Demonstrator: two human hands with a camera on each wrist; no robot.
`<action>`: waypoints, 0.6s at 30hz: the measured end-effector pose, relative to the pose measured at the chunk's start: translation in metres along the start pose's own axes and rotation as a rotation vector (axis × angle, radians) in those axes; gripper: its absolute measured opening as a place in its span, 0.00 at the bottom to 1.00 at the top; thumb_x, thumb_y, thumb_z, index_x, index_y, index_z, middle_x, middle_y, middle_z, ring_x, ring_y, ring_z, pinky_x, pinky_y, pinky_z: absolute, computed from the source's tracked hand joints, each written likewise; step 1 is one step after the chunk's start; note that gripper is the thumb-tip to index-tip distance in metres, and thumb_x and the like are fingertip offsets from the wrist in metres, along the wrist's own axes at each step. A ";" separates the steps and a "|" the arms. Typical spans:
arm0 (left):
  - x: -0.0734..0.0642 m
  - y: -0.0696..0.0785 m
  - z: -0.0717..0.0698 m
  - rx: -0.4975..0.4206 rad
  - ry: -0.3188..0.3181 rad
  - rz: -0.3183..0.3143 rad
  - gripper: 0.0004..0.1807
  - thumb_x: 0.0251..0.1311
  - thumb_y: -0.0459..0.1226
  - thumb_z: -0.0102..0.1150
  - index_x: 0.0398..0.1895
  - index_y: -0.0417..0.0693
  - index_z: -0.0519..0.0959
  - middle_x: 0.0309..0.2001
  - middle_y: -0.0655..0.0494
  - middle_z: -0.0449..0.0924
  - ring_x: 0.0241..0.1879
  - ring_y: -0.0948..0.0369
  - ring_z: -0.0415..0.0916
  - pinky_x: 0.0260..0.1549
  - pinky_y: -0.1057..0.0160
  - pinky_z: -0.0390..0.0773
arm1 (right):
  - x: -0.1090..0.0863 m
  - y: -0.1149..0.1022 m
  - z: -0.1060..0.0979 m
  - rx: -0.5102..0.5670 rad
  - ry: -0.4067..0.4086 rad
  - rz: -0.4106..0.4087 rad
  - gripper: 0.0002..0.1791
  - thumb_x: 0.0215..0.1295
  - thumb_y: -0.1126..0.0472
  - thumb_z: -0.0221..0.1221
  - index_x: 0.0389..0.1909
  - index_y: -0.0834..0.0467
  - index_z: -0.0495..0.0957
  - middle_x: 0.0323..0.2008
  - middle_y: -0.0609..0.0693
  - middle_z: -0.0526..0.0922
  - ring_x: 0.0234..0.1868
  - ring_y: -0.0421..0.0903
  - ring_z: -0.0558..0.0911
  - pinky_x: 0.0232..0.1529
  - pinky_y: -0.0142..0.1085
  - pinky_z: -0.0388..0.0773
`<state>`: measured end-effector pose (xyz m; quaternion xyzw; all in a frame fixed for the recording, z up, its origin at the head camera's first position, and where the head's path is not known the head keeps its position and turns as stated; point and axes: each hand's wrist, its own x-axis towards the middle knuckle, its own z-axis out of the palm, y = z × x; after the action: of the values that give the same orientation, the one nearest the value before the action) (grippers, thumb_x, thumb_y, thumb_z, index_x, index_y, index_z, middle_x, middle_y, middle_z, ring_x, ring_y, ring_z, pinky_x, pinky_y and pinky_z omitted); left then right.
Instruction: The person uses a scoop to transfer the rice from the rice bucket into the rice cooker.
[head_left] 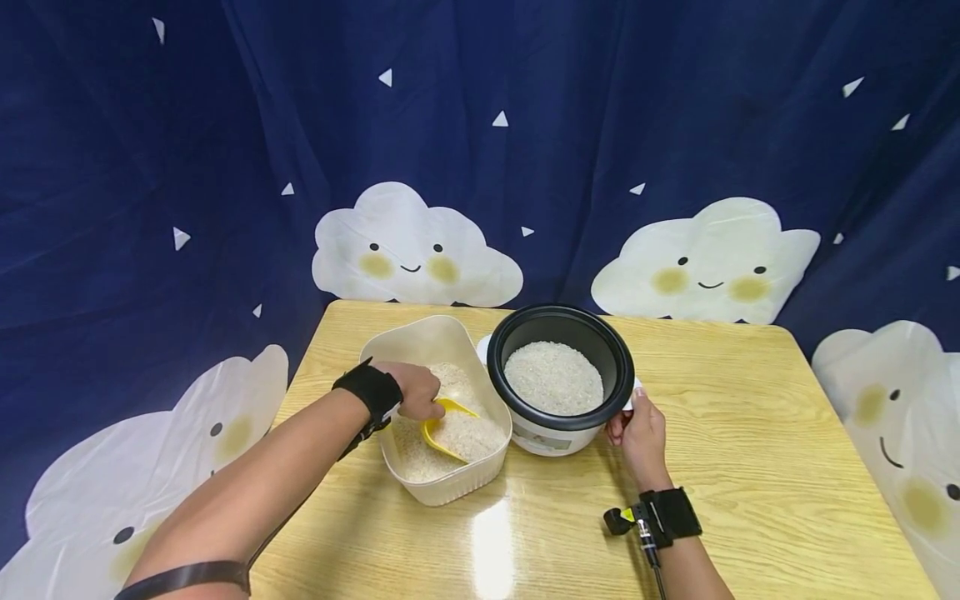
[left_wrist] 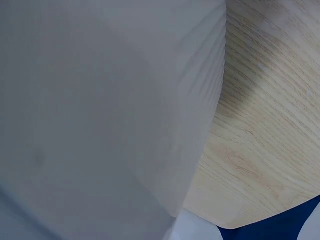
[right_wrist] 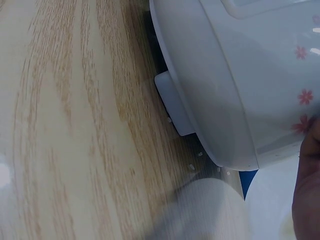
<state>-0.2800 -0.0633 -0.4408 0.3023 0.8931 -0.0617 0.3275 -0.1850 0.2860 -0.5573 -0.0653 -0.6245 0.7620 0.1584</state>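
Note:
In the head view my left hand reaches into a cream plastic bin of rice and grips a yellow scoop, whose bowl is heaped with grains. The bin's outer wall fills much of the left wrist view, where the hand is hidden. Beside the bin stands a white rice cooker with a dark, black-rimmed pot holding white rice. My right hand pinches the cooker's white side handle, thumb on top. Pink flowers decorate the cooker's body in the right wrist view.
Bin and cooker stand close together on a light wooden table. A few loose grains lie by the cooker's foot. A dark blue curtain with smiling clouds hangs behind the table and at its sides.

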 end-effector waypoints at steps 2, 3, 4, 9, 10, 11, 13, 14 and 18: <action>0.002 -0.002 0.000 -0.005 0.007 0.004 0.22 0.71 0.52 0.50 0.20 0.53 0.68 0.21 0.61 0.64 0.24 0.61 0.64 0.31 0.63 0.65 | 0.000 0.000 -0.001 -0.002 0.001 0.001 0.32 0.85 0.50 0.36 0.18 0.62 0.62 0.10 0.46 0.66 0.10 0.40 0.64 0.14 0.37 0.61; 0.002 -0.002 0.000 -0.007 0.010 0.004 0.21 0.71 0.52 0.50 0.20 0.53 0.68 0.21 0.61 0.65 0.24 0.61 0.65 0.31 0.63 0.65 | 0.000 0.001 -0.001 0.001 0.003 0.002 0.32 0.85 0.49 0.36 0.18 0.62 0.62 0.10 0.46 0.66 0.10 0.40 0.64 0.14 0.36 0.61; 0.003 -0.003 0.001 -0.006 0.011 0.003 0.21 0.71 0.52 0.50 0.20 0.54 0.68 0.21 0.62 0.65 0.24 0.62 0.65 0.31 0.64 0.65 | 0.000 0.001 -0.001 0.002 0.001 0.005 0.32 0.85 0.49 0.36 0.18 0.61 0.62 0.10 0.45 0.66 0.10 0.40 0.63 0.14 0.36 0.61; 0.008 -0.009 0.001 -0.018 0.008 0.001 0.23 0.69 0.52 0.51 0.15 0.55 0.68 0.17 0.63 0.63 0.19 0.63 0.62 0.25 0.64 0.63 | 0.001 0.001 -0.002 0.019 -0.009 0.013 0.31 0.85 0.48 0.37 0.19 0.59 0.61 0.10 0.45 0.66 0.10 0.40 0.64 0.14 0.36 0.62; 0.008 -0.011 0.001 -0.023 0.008 0.002 0.24 0.69 0.52 0.51 0.14 0.55 0.68 0.16 0.63 0.63 0.18 0.63 0.62 0.24 0.64 0.62 | 0.001 0.001 -0.002 0.021 -0.010 0.013 0.30 0.85 0.48 0.37 0.19 0.59 0.61 0.10 0.45 0.66 0.10 0.39 0.64 0.14 0.36 0.62; 0.009 -0.012 0.001 -0.028 0.007 0.002 0.24 0.69 0.53 0.52 0.14 0.55 0.68 0.16 0.63 0.63 0.18 0.63 0.61 0.24 0.64 0.62 | 0.001 0.001 -0.002 0.022 -0.011 0.012 0.30 0.85 0.48 0.37 0.19 0.58 0.62 0.10 0.45 0.66 0.10 0.39 0.64 0.14 0.36 0.61; 0.009 -0.014 0.001 -0.033 0.010 0.008 0.25 0.68 0.53 0.52 0.13 0.55 0.68 0.15 0.63 0.63 0.17 0.63 0.61 0.23 0.64 0.62 | 0.000 0.000 -0.002 0.017 -0.021 0.008 0.30 0.85 0.48 0.37 0.19 0.58 0.61 0.10 0.44 0.66 0.10 0.39 0.64 0.14 0.36 0.61; 0.009 -0.014 0.001 -0.035 0.015 0.009 0.24 0.68 0.53 0.52 0.14 0.55 0.68 0.15 0.64 0.63 0.18 0.63 0.62 0.23 0.64 0.62 | 0.000 0.000 -0.002 0.015 -0.026 0.005 0.30 0.85 0.47 0.37 0.19 0.58 0.61 0.11 0.44 0.66 0.10 0.40 0.64 0.14 0.37 0.61; 0.009 -0.017 0.003 -0.034 0.035 0.010 0.24 0.67 0.53 0.53 0.14 0.55 0.68 0.16 0.63 0.63 0.18 0.63 0.62 0.23 0.64 0.61 | 0.000 0.001 -0.003 0.004 -0.034 0.004 0.31 0.84 0.47 0.37 0.19 0.58 0.62 0.11 0.44 0.67 0.10 0.40 0.64 0.14 0.36 0.61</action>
<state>-0.2936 -0.0737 -0.4499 0.3020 0.8982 -0.0395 0.3170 -0.1838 0.2886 -0.5589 -0.0533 -0.6254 0.7646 0.1463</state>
